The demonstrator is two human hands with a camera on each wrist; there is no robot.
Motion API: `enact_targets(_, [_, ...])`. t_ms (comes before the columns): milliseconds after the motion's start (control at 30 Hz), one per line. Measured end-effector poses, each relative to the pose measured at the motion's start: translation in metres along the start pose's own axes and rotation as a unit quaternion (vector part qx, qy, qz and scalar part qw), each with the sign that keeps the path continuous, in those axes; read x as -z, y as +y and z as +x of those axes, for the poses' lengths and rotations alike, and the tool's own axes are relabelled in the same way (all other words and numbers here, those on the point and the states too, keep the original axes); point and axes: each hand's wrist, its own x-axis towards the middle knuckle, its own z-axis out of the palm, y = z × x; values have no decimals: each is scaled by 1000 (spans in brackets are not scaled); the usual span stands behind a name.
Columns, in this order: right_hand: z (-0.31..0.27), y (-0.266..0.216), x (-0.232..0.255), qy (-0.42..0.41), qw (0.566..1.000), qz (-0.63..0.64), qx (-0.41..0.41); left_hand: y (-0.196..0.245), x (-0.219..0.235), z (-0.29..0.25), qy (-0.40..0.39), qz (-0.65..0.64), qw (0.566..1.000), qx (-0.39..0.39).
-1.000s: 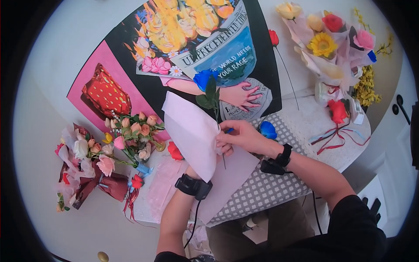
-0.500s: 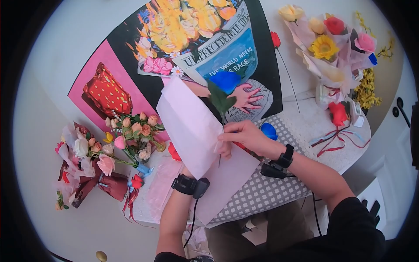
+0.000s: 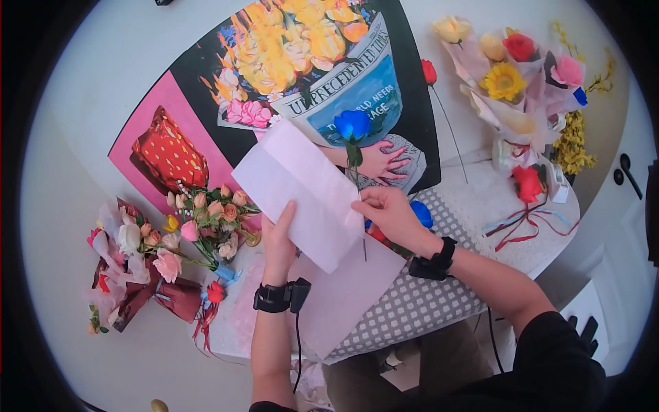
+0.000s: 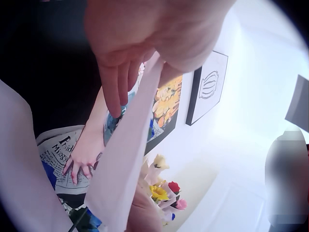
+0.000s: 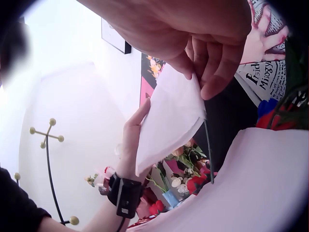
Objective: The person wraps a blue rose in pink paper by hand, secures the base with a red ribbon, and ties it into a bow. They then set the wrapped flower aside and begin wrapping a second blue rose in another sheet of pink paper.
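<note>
A folded sheet of pale pink paper [image 3: 302, 192] is held up between the hands. The left hand [image 3: 278, 244] grips its lower left side, thumb on the near face and fingers behind; in the left wrist view those fingers [image 4: 123, 84] reach past the paper. At its right edge the right hand [image 3: 391, 213] pinches the paper, with the thin stem [image 5: 209, 145] emerging below in the right wrist view. The blue rose [image 3: 353, 126] stands upright above the right hand, its leaves just under the bloom.
Another pink sheet [image 3: 350, 302] lies over the grey patterned cloth [image 3: 439, 288]. A blue rose [image 3: 421, 214] lies right of the hands. Bouquets stand left [image 3: 165, 264] and back right [image 3: 504, 82], a single red rose [image 3: 429, 72] leans behind, and a painted board [image 3: 206, 89] stands at the back.
The left hand has come from behind the paper to its lower left side, with the thumb now showing. The paper has turned and spread flatter. The blue rose has shifted slightly and stands more upright.
</note>
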Motion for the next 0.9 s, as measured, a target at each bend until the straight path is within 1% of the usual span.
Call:
enact_targets(33, [0,0,-2,-1,999,-30,40,2,-2,-1,31,149,988,13])
enact_targets(67, [-2,-2,-4,-4,999,-31,41,1,-2,0,34,148,988,11])
enact_targets(133, [-6,-7,-10,54,990,-108,74,-1,-1,0,60,80,994,52])
enact_targets(167, [-7,-8,-9,53,990,-108,75,-2,-1,-1,61,80,994,51])
enact_targets(233, [-8,-10,-5,43,976,-202,64,-4,-3,-2,61,83,994,39])
enact_targets(267, [-9,-13,-5,43,976,-203,64,-5,-5,-4,60,82,994,39])
enact_targets(333, [-10,-16,-6,58,964,-252,64,-4,-9,-8,56,112,991,39])
enact_targets(367, [-9,-12,-6,58,964,-252,64,-5,-10,-10,56,112,991,39])
enact_targets(433, [-6,0,-5,107,914,-340,192,-6,-12,-14,32,75,996,36])
enact_targets(533, [-7,-1,-5,108,903,-368,194,-6,-17,-19,9,109,994,25])
enact_targets(567, [-7,-1,-5,109,903,-368,195,-2,-23,-19,8,109,994,25])
enact_targets(633, [-7,-2,-6,102,919,-329,191,10,-37,-22,-57,-49,997,30])
enact_targets(667, [-7,-3,-6,103,919,-328,192,14,-41,-16,-129,-104,986,28])
enact_targets(700, [-8,-5,-7,90,941,-279,168,19,-46,-9,-200,-158,967,27])
enact_targets(733, [-10,-7,-8,78,959,-230,144,26,-63,-11,-130,-130,982,30])
enact_targets(767, [-12,-10,-9,80,959,-229,144,18,-57,-9,-132,-129,982,31])
enact_targets(800, [-14,-15,-11,58,976,-178,110,2,-42,-4,-111,-10,993,37])
enact_targets(833, [-16,-17,-12,35,988,-127,76,-11,-31,-2,-89,109,989,42])
enact_targets(867, [-17,-17,-14,36,988,-127,79,-22,-31,-7,-61,78,993,62])
enact_targets(900, [-18,-14,-15,36,980,-163,105,-28,-29,-12,-63,78,993,59])
